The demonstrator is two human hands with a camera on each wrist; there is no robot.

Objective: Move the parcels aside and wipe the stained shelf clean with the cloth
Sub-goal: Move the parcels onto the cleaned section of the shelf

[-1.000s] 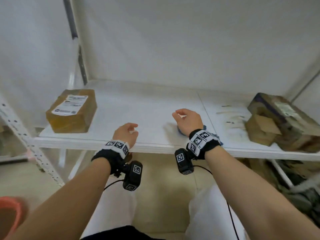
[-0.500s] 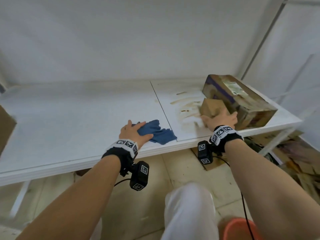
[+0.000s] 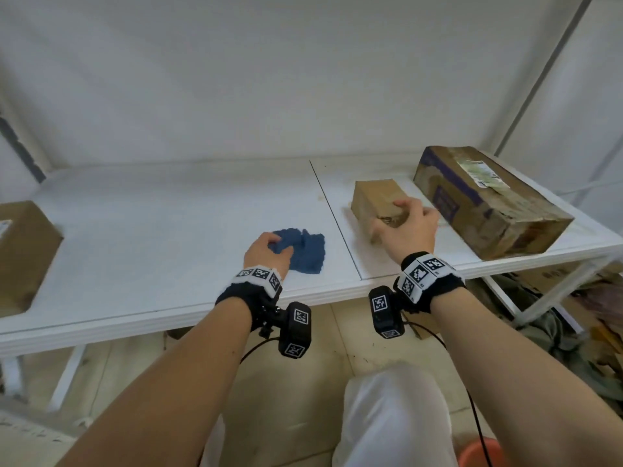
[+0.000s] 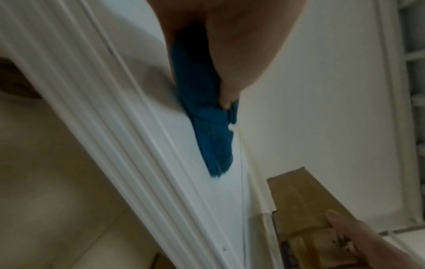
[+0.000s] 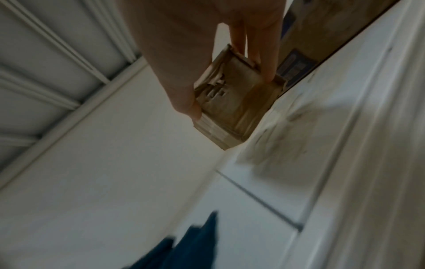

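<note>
A: Left hand?

B: I see it curled on the blue cloth, fingers bunching the near edge, cloth lying on the white shelf just left of the panel seam.

A: Right hand?

B: Clamped on the small brown parcel, thumb on the near left corner, fingers over the top right edge. Right wrist view is blurry, but the parcel looks tipped off the shelf at its near end, I can't say for sure.

A: Other parcels?

B: Big taped parcel just right of the small one, near the shelf's right end. Another brown parcel far left, well apart.

A: Stains?

B: Brownish smears on the shelf beside the small parcel.
</note>
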